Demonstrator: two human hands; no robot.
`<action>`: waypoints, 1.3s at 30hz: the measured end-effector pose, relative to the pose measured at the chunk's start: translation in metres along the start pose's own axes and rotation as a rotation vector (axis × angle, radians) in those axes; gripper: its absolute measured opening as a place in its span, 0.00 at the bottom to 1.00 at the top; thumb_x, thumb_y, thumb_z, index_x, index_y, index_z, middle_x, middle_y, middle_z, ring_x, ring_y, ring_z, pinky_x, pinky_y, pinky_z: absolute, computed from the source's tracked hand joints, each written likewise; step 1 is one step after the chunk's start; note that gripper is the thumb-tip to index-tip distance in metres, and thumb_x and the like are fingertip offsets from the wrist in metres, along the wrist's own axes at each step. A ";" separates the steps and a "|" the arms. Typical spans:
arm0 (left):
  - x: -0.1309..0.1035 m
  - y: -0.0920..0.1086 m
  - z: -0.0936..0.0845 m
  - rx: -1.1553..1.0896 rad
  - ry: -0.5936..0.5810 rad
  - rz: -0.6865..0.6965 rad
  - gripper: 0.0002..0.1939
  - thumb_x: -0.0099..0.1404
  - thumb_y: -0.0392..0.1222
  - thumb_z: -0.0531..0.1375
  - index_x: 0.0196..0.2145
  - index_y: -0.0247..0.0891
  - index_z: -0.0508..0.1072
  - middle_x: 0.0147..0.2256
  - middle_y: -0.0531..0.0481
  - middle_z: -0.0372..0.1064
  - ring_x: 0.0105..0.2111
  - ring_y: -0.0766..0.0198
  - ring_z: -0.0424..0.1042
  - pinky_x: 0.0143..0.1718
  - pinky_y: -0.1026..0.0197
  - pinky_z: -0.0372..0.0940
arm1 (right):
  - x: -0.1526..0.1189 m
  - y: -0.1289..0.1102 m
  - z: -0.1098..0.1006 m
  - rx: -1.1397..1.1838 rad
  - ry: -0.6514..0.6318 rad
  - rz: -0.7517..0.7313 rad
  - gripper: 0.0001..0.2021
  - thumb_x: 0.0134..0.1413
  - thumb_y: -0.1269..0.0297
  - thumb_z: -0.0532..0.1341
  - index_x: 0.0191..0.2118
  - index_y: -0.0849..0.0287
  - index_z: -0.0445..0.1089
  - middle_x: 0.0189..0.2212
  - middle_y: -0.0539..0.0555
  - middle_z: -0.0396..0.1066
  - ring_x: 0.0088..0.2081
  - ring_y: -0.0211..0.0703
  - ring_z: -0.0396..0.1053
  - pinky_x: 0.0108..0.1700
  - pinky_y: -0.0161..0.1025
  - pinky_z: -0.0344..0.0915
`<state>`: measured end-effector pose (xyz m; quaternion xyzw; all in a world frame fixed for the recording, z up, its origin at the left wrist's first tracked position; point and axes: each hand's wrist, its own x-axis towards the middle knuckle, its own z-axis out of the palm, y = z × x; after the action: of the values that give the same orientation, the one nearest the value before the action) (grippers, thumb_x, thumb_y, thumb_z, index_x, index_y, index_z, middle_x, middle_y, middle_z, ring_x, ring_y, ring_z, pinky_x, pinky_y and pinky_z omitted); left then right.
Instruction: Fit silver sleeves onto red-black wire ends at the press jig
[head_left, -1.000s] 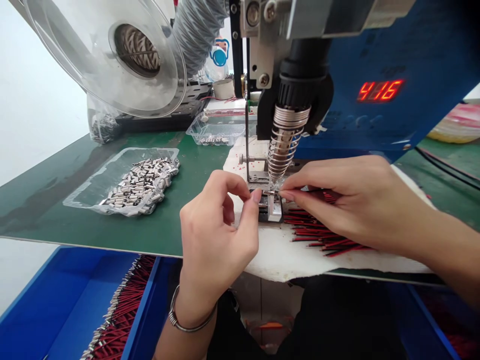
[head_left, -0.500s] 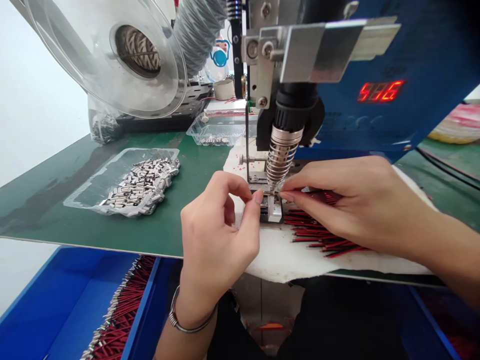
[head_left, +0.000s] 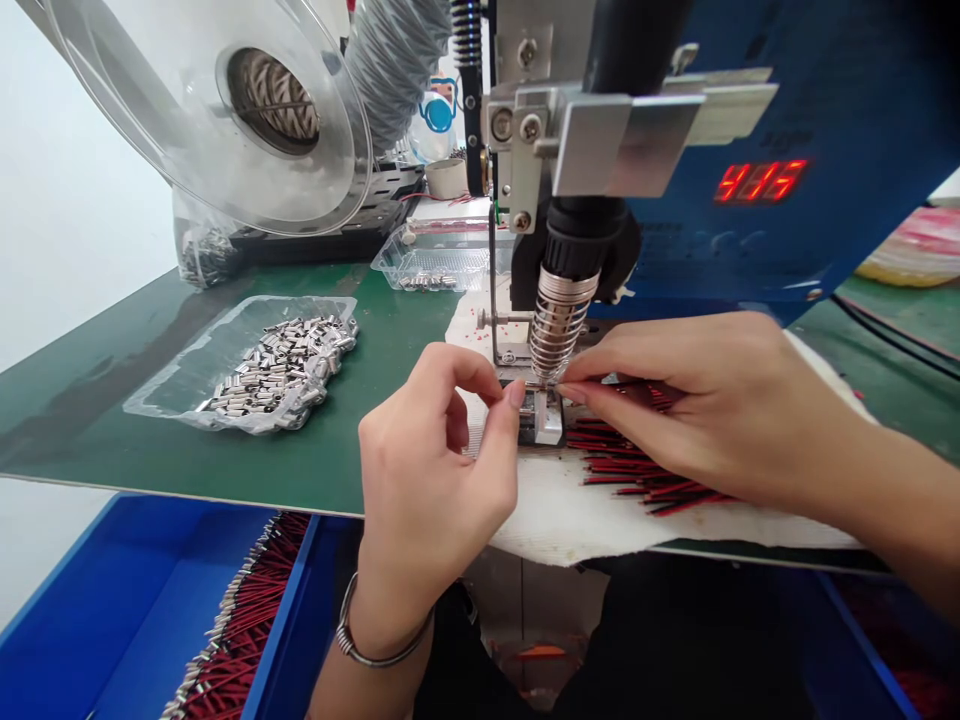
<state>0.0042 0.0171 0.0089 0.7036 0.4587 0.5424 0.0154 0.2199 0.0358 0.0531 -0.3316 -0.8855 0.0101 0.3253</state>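
Note:
My left hand (head_left: 442, 450) is pinched at the left side of a small metal fixture (head_left: 549, 428); what lies between thumb and forefinger is too small to name. From the right, my right hand (head_left: 697, 400) pinches at the same fixture, its fingertips hiding what they hold. Between both sets of fingertips, the spring-wrapped tip (head_left: 559, 325) of a blue machine (head_left: 750, 250) reaches down to the fixture. A bundle of red and black wires (head_left: 637, 465) lies on white cloth, partly under my right hand.
A clear tray (head_left: 172, 385) of small metal cylinders stands on the green table (head_left: 397, 330) at left, another tray (head_left: 386, 262) behind it. A blue bin (head_left: 142, 590) with wired parts is below left. A clear reel (head_left: 172, 120) and grey hose (head_left: 397, 70) are at upper left.
The machine's upper bracket and black holder have moved down, and the spring looks more compressed. The red display digits differ. Both hands have stayed almost in place.

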 end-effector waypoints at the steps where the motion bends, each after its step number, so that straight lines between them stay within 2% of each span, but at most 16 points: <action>1: 0.000 0.000 0.000 0.002 0.002 0.001 0.10 0.65 0.33 0.68 0.35 0.42 0.71 0.33 0.59 0.71 0.23 0.73 0.64 0.24 0.62 0.61 | 0.000 0.000 0.000 -0.001 0.000 -0.002 0.08 0.70 0.71 0.63 0.42 0.58 0.81 0.34 0.51 0.84 0.33 0.44 0.79 0.36 0.40 0.71; 10: 0.000 0.001 -0.001 0.007 -0.003 -0.004 0.09 0.65 0.33 0.68 0.35 0.42 0.71 0.33 0.58 0.72 0.23 0.72 0.64 0.24 0.62 0.61 | 0.002 -0.001 0.000 -0.008 -0.007 0.017 0.09 0.69 0.71 0.63 0.41 0.52 0.81 0.34 0.50 0.84 0.31 0.47 0.79 0.38 0.43 0.75; 26: -0.001 0.002 0.000 0.016 -0.011 -0.014 0.10 0.66 0.35 0.68 0.35 0.45 0.70 0.31 0.58 0.70 0.22 0.69 0.63 0.24 0.59 0.63 | 0.001 0.001 0.002 -0.009 0.009 -0.018 0.07 0.69 0.71 0.64 0.41 0.59 0.81 0.32 0.52 0.83 0.31 0.44 0.78 0.35 0.39 0.70; 32: -0.001 0.001 0.001 0.000 0.001 -0.010 0.10 0.66 0.35 0.69 0.35 0.45 0.71 0.31 0.56 0.71 0.22 0.69 0.64 0.23 0.59 0.62 | 0.000 0.000 0.002 -0.018 0.002 0.000 0.09 0.70 0.70 0.63 0.40 0.53 0.81 0.32 0.50 0.83 0.30 0.45 0.78 0.35 0.42 0.71; 35: -0.001 0.004 -0.001 -0.066 0.037 -0.015 0.10 0.66 0.35 0.68 0.35 0.45 0.71 0.30 0.57 0.70 0.25 0.67 0.67 0.26 0.58 0.63 | 0.000 -0.001 0.002 -0.032 0.020 -0.006 0.09 0.70 0.70 0.62 0.39 0.53 0.80 0.33 0.50 0.84 0.30 0.45 0.79 0.35 0.42 0.72; 39: -0.002 0.012 -0.001 -0.176 0.152 -0.021 0.11 0.66 0.31 0.66 0.35 0.46 0.70 0.29 0.57 0.68 0.28 0.66 0.69 0.29 0.56 0.64 | -0.002 -0.003 0.001 -0.050 0.078 -0.019 0.09 0.70 0.70 0.63 0.39 0.53 0.81 0.34 0.49 0.85 0.33 0.44 0.81 0.37 0.42 0.74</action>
<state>0.0112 0.0085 0.0142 0.6516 0.4165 0.6322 0.0483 0.2188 0.0325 0.0523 -0.3313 -0.8751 -0.0279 0.3516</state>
